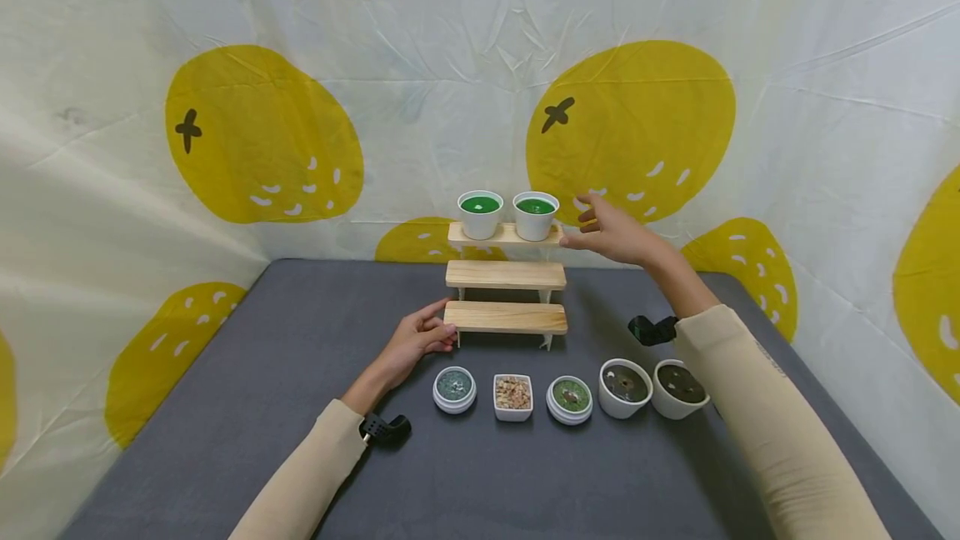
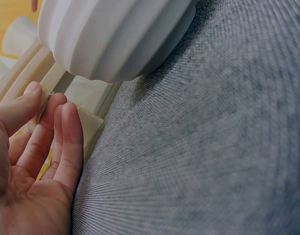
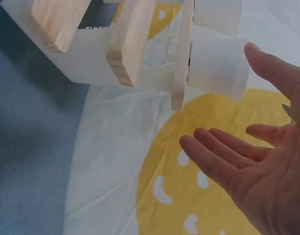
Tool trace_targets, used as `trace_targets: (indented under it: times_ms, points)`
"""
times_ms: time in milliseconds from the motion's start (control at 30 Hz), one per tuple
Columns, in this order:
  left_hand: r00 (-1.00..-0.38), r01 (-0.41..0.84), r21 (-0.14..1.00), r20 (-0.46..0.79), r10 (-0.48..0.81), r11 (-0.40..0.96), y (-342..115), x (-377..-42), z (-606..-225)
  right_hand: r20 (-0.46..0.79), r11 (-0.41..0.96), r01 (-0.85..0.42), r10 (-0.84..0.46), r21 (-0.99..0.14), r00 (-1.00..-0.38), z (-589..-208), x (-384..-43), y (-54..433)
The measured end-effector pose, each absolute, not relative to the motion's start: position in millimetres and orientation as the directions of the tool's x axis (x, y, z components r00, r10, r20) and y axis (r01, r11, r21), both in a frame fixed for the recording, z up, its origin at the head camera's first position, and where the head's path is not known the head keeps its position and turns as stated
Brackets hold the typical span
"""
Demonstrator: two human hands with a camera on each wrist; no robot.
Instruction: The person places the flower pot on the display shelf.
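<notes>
A three-tier wooden stand point(image 1: 506, 275) holds two white cups with green contents on its top tier, the left cup point(image 1: 480, 228) and the right cup point(image 1: 533, 228). My right hand point(image 1: 611, 232) is beside the right cup, fingers spread and holding nothing. In the right wrist view its thumb point(image 3: 267, 61) is close to that cup's rim; whether they touch I cannot tell. At the left end of the lowest tier is my left hand point(image 1: 414, 340), its fingers nearly straight. The left wrist view shows its thumb and fingertips at the tier's end, apparently touching it.
In front of the stand sit a round pot with grey-blue contents point(image 1: 454, 390), a square pot with beige bits point(image 1: 513, 398), a round pot with green bits point(image 1: 569, 401) and two white cups with dark contents point(image 1: 621, 407). Patterned cloth point(image 1: 442, 107) hangs behind the dark tabletop point(image 1: 517, 490).
</notes>
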State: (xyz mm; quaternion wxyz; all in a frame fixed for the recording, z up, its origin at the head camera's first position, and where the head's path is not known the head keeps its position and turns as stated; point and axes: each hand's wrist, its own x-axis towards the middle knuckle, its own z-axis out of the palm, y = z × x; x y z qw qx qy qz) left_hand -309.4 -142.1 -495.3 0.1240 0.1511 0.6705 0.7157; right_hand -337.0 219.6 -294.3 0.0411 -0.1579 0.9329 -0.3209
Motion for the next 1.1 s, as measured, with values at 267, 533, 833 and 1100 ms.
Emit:
trace_targets:
  times_ms: [267, 533, 833, 1100]
  points:
    - [-0.923, 0.027, 0.998, 0.049, 0.381, -0.062, -143, -310, -496, 0.022, 0.783, -0.291, -0.335, -0.55, -0.942, -297, -309, 230]
    - [-0.926, 0.019, 0.998, 0.043, 0.376, -0.067, -142, -311, -495, 0.051, 0.753, -0.306, -0.342, -0.582, -0.938, -302, -281, 243]
    - [-0.923, 0.018, 0.997, 0.044, 0.382, -0.07, -143, -313, -497, 0.102, 0.709, -0.326, -0.34, -0.625, -0.935, -312, -248, 264]
    - [-0.923, 0.017, 0.997, 0.044, 0.383, -0.073, -142, -311, -496, 0.176, 0.704, -0.365, -0.328, -0.61, -0.928, -325, -223, 290]
